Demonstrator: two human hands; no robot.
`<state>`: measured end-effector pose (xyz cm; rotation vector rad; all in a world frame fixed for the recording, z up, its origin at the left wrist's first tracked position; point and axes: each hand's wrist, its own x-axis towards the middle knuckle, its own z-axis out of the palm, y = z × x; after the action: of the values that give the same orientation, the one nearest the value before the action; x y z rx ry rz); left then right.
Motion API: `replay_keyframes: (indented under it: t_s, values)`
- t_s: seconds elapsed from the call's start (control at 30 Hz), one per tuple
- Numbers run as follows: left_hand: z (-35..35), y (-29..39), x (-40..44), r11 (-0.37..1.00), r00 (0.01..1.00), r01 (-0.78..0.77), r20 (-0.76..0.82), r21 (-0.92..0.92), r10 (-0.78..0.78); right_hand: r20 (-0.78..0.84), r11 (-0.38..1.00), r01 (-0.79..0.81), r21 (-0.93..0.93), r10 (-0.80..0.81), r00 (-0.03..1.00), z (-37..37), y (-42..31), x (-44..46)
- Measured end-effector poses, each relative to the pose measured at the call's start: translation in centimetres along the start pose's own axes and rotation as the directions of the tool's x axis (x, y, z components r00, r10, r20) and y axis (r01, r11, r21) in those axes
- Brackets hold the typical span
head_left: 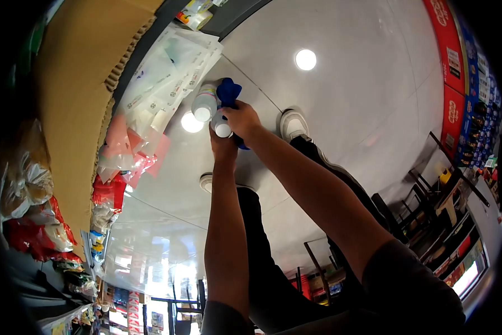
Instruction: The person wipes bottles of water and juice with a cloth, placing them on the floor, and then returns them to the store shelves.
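Observation:
Both of my hands are close together near the upper middle of the view. My right hand (243,120) is closed on a white-capped bottle (223,129). Just below it, my left hand (223,146) is wrapped round the lower part of the same group of things; its fingers are partly hidden. A second clear bottle with a white cap (202,113) stands tilted to the left of my hands. A dark blue object (228,90) shows above and behind my right hand, and more blue shows below it.
Packets in clear and pink plastic (170,78) hang over the shelf edge at left, beside a cardboard box (72,72). Red cartons (453,120) stand at right. Black metal racks (429,195) are at lower right. My shoes (293,124) rest on the tiled floor (351,111).

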<state>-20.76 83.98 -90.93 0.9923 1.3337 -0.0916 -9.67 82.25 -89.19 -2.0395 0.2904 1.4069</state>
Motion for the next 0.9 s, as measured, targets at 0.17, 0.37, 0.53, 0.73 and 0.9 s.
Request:
replay_keyframes:
  t_s: [0.17, 0.37, 0.53, 0.73, 0.9]
  values:
    - [-1.7, -0.1, -1.8, 1.0, 0.999, -0.01, 0.051, 0.0, 0.01, -0.138, 0.996, 0.058, 0.061, -0.049, 0.989, -1.8, 0.7, -1.0]
    - [-6.3, 2.9, -13.2, 0.937, 1.0, -0.003, 0.001, 0.349, 0.003, -0.07, 0.918, 0.048, 0.394, -0.022, 0.997, -10.6, -0.2, -12.4]
    - [-11.4, 7.9, -28.2, 0.867, 0.994, 0.064, -0.108, 0.494, -0.012, 0.036, 0.86, 0.038, 0.508, -0.065, 0.997, -18.3, -2.7, -30.4]
    - [-15.8, 20.2, -48.0, 0.82, 0.848, -0.518, 0.016, 0.242, 0.53, 0.605, 0.737, -0.095, 0.67, -0.466, 0.646, -22.2, -13.0, -54.9]
    - [-20.2, 38.4, -64.4, 0.498, 0.507, -0.842, -0.014, 0.206, 0.862, 0.689, 0.684, -0.101, 0.723, -0.702, 0.182, -23.3, -24.0, -73.0]
